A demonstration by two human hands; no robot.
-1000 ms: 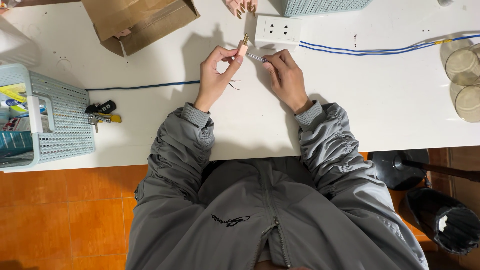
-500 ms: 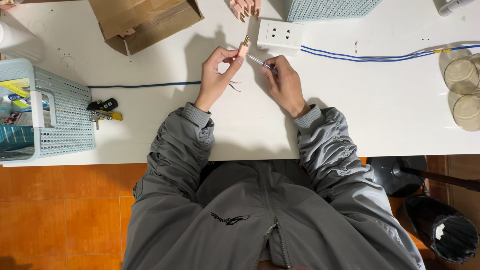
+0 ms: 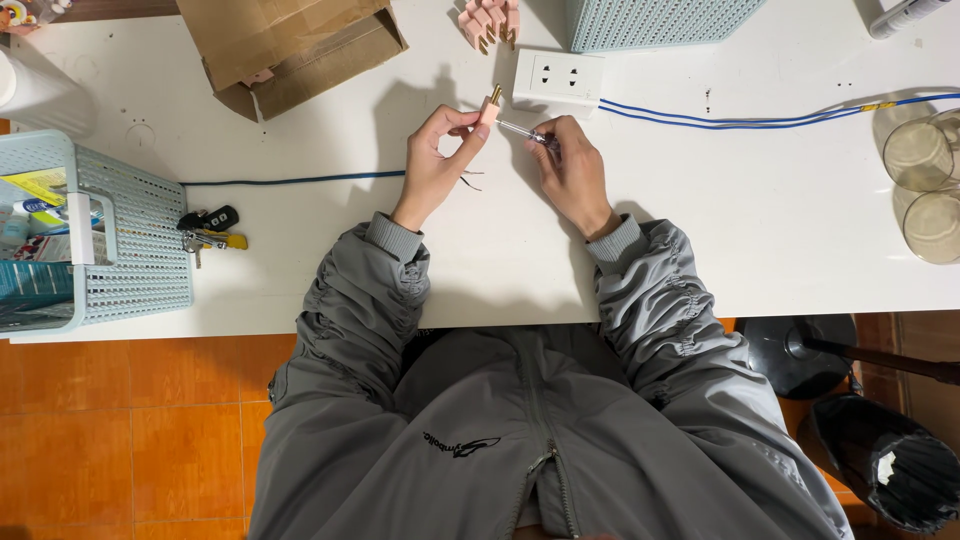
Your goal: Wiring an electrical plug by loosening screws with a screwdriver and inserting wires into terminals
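Observation:
My left hand (image 3: 440,160) pinches a small pink plug (image 3: 489,107) with brass pins, held up over the white table (image 3: 750,230). My right hand (image 3: 570,170) grips a slim screwdriver (image 3: 520,130) whose metal tip touches the side of the plug. Thin dark wire ends (image 3: 468,181) hang below my left hand, and a blue cable (image 3: 290,181) runs off to the left from there. Just beyond the plug lies a white socket strip (image 3: 558,77), with blue wires (image 3: 740,118) leading from it to the right.
A brown cardboard box (image 3: 290,45) lies at the back left, more pink plugs (image 3: 488,20) and a teal basket (image 3: 650,20) at the back. A pale blue basket (image 3: 130,240) with keys (image 3: 210,228) beside it stands left. Two glass cups (image 3: 925,185) sit at the right edge.
The hands have stayed in place; the screwdriver tip has stayed against the plug with only slight shifts of the fingers.

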